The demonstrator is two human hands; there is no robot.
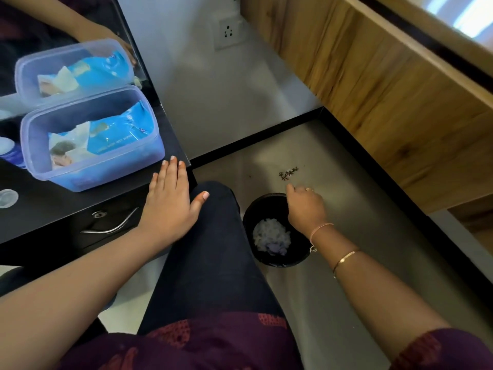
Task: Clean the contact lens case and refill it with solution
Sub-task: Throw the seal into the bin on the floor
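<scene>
My left hand (170, 198) lies flat, fingers straight, on the front corner of the black table (53, 209). My right hand (306, 206) hangs over the far rim of a black bin (277, 259) on the floor, its back toward me and its fingers bent down out of sight. Crumpled white tissue (270, 236) lies inside the bin. A small clear round piece (8, 198), perhaps part of the lens case, rests at the table's left edge. A white and blue bottle (9, 153) shows partly at the left edge.
A translucent plastic box (40, 166) with a blue wet-wipes pack (120, 134) stands on the table against a mirror (40, 28). Below the tabletop is a drawer handle (112, 227). A wooden cabinet (386, 89) runs along the right. Dry plant bits (288, 172) lie on the floor.
</scene>
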